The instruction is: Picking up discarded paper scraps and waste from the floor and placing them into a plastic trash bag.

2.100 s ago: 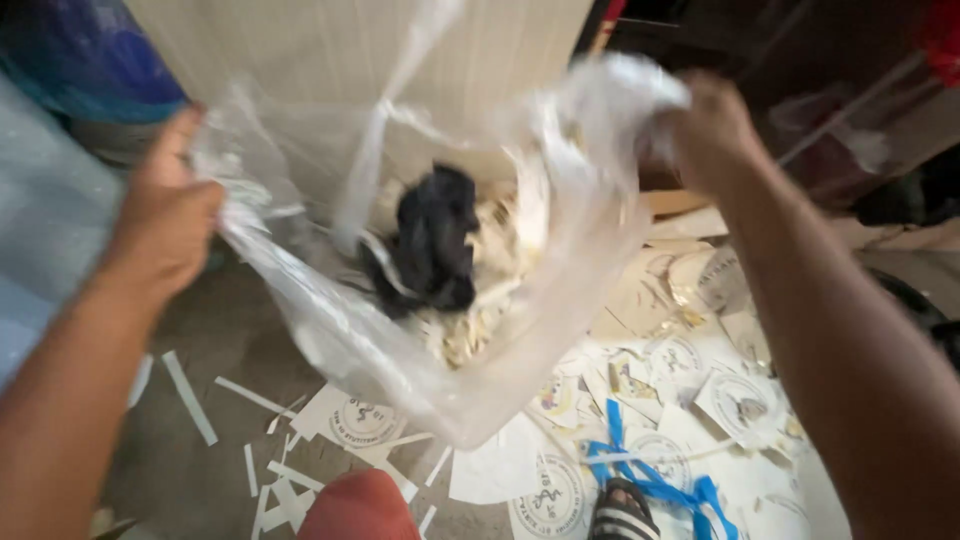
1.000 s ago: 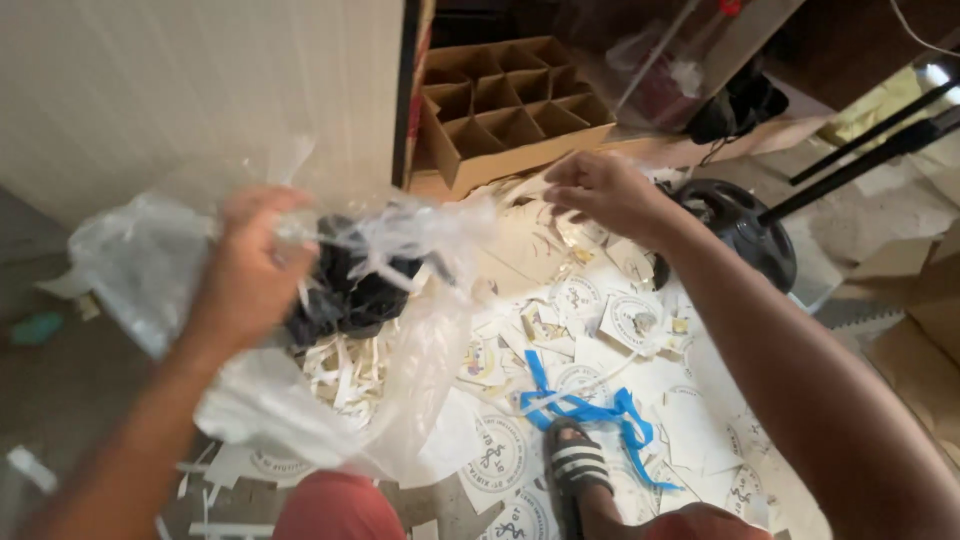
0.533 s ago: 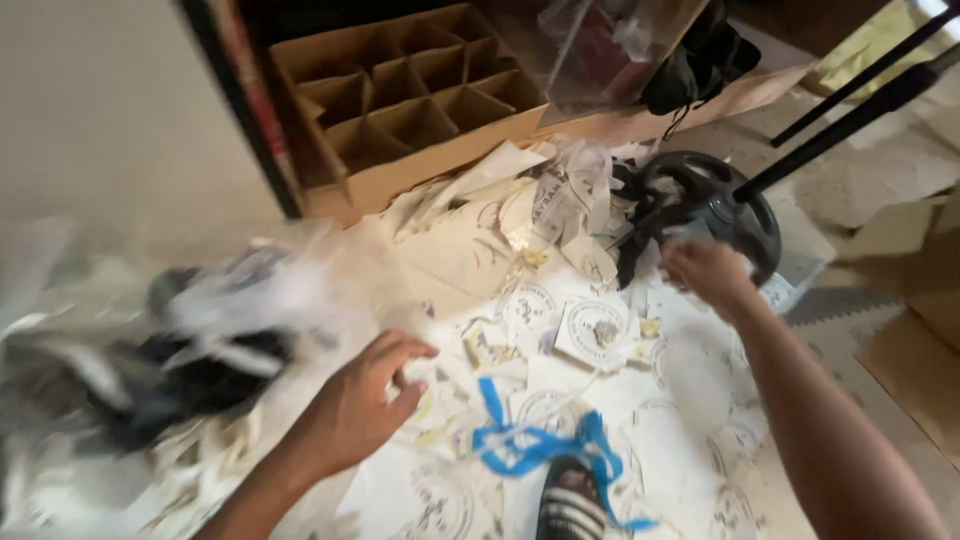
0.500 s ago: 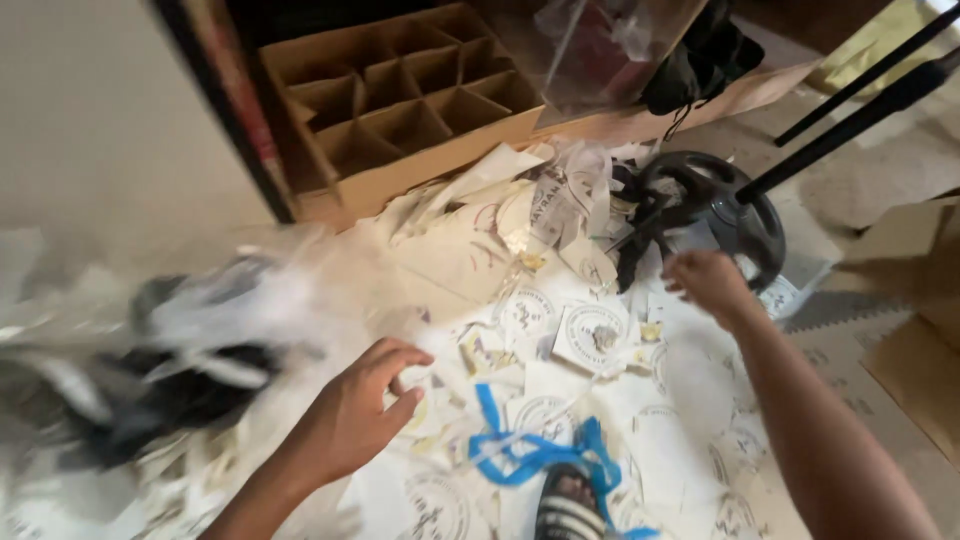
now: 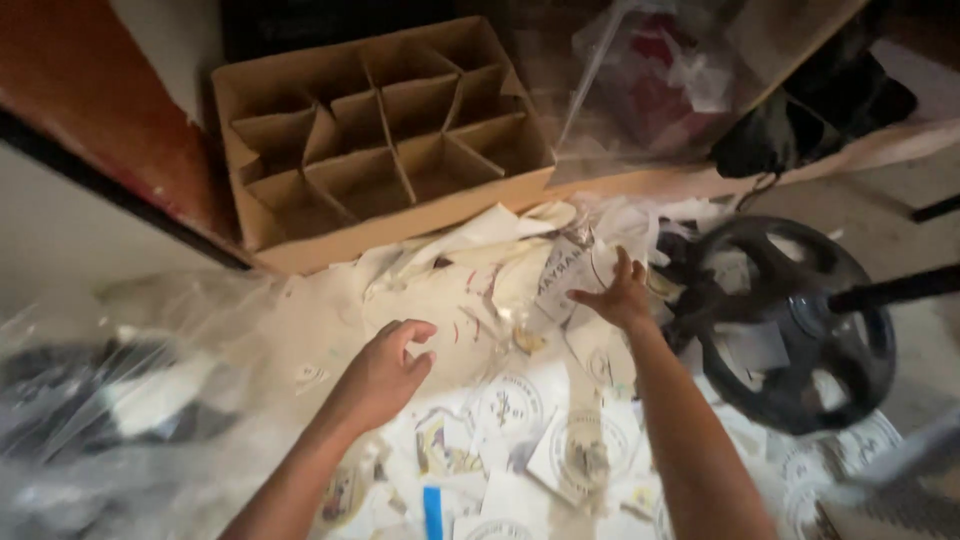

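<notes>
Head view shows us both of our hands stretched over a litter of paper scraps [image 5: 520, 400] — printed cut-outs, round seals and torn sheets spread across the floor in front of the divided cardboard box [image 5: 375, 140]. We take that box as our landmark.

Our left hand [image 5: 385, 375] hovers below the box, just off its front wall, fingers loosely curled and slightly apart, closed on nothing; the fingertips sit at or just above a large cream sheet [image 5: 450, 300], and we cannot tell whether they touch it. Our right hand [image 5: 620, 295] reaches below the box's right front corner, fingers spread wide and empty, the palm over a folded white scrap with dark printing [image 5: 565, 275] — contact is not clear from here.

Outward from the paper: right of the box, beyond our right hand, lies a black spoked wheel [image 5: 785, 325] with scraps showing through its openings, and a dark rod [image 5: 890, 290] crosses its rim. Below and left of the box, a crumpled clear plastic bag [image 5: 120, 400] lies blurred, with dark and pale contents inside. Right of the box, further back, a second clear bag [image 5: 660, 80] holds something red and white. A small blue strip [image 5: 432, 510] shows among the scraps well below the box. Left of the box runs a reddish-brown panel [image 5: 110, 110].
</notes>
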